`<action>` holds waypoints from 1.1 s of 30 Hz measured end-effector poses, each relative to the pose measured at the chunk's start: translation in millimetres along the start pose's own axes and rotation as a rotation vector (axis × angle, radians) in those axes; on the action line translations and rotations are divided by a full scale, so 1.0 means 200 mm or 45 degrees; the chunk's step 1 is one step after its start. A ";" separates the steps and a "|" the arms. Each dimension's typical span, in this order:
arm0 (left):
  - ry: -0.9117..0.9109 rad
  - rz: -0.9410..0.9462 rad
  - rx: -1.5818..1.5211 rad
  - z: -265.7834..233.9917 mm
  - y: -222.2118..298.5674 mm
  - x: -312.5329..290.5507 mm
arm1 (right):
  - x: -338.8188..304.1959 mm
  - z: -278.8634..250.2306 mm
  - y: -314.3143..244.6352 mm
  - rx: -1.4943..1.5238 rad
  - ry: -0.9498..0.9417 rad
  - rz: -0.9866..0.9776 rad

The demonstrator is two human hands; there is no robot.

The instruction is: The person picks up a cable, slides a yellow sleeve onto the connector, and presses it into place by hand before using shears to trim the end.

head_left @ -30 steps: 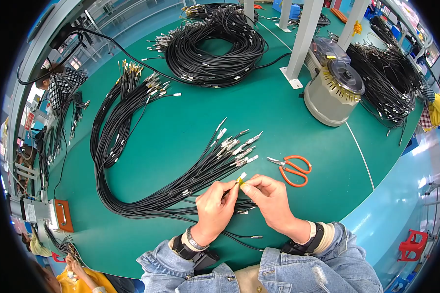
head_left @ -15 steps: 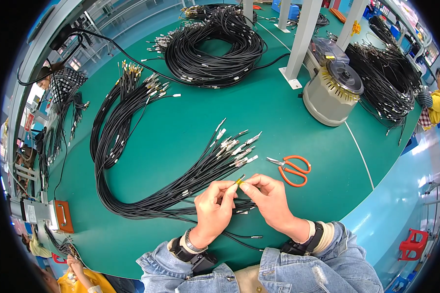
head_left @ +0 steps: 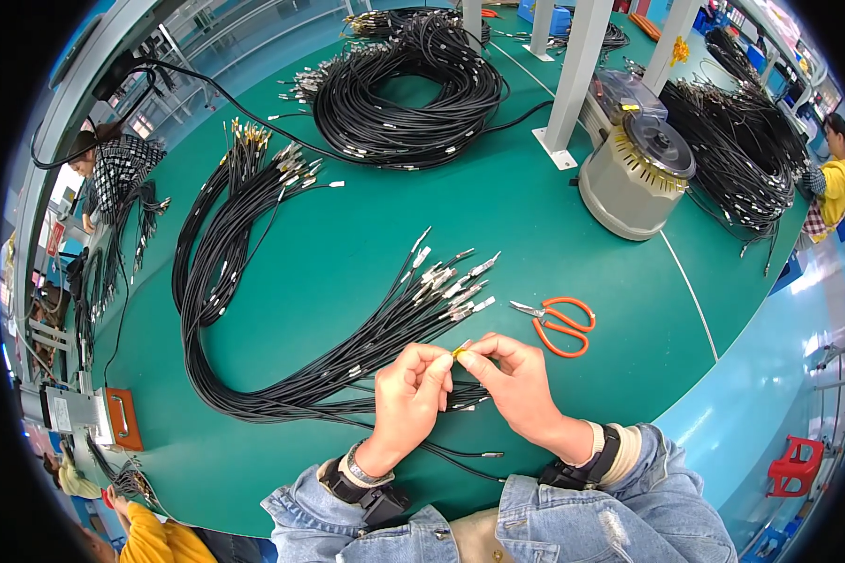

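My left hand (head_left: 408,394) and my right hand (head_left: 521,385) meet above the table's near side, thumbs and forefingers pinched together. Between the fingertips is a small yellow strip (head_left: 459,353) at a thin cable end, which the fingers mostly hide. Under and beside my left hand runs a bundle of black cables (head_left: 282,399), curving away to the left, its silver and white-tagged ends (head_left: 455,286) fanned just beyond my hands. Orange-handled scissors (head_left: 563,328) lie spread on the table to the right of the cable ends, touched by neither hand.
On the green table (head_left: 385,220) stands a round grey dispenser (head_left: 634,183) with yellow strips around its top, beside a metal post (head_left: 577,84). A large coil of black cables (head_left: 408,94) lies at the back, another cable pile (head_left: 742,159) far right. Other people work around the edges.
My hands stay nearly in place, still pinched together; the silver tip above the yellow strip shows less now. The person at lower left has shifted their arm.
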State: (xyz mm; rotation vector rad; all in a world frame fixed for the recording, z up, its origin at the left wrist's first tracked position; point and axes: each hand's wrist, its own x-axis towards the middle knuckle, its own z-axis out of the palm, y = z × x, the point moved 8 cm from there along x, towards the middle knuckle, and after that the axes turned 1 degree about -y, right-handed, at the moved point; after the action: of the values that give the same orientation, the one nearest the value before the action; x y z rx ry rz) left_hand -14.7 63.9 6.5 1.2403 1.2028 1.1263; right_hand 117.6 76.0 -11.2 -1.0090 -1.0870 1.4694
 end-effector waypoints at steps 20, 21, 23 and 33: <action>-0.587 -0.481 -0.570 0.06 -0.08 0.02 | 0.01 0.05 -0.02 0.102 -0.252 -0.164; -0.633 -0.530 -0.593 0.07 -0.10 0.01 | 0.01 0.04 -0.02 0.102 -0.251 -0.164; -0.660 -0.557 -0.633 0.06 -0.11 0.01 | 0.02 0.05 0.00 0.018 -0.327 -0.147; -0.409 -0.323 -0.475 0.02 -0.07 0.05 | 0.05 0.04 -0.09 0.043 -0.370 -0.027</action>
State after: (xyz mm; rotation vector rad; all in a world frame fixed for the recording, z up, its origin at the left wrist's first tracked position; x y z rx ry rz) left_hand -9.9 73.1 -8.2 0.9110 0.8337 0.8743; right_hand 112.8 86.3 6.8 -0.7725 -1.2686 1.6466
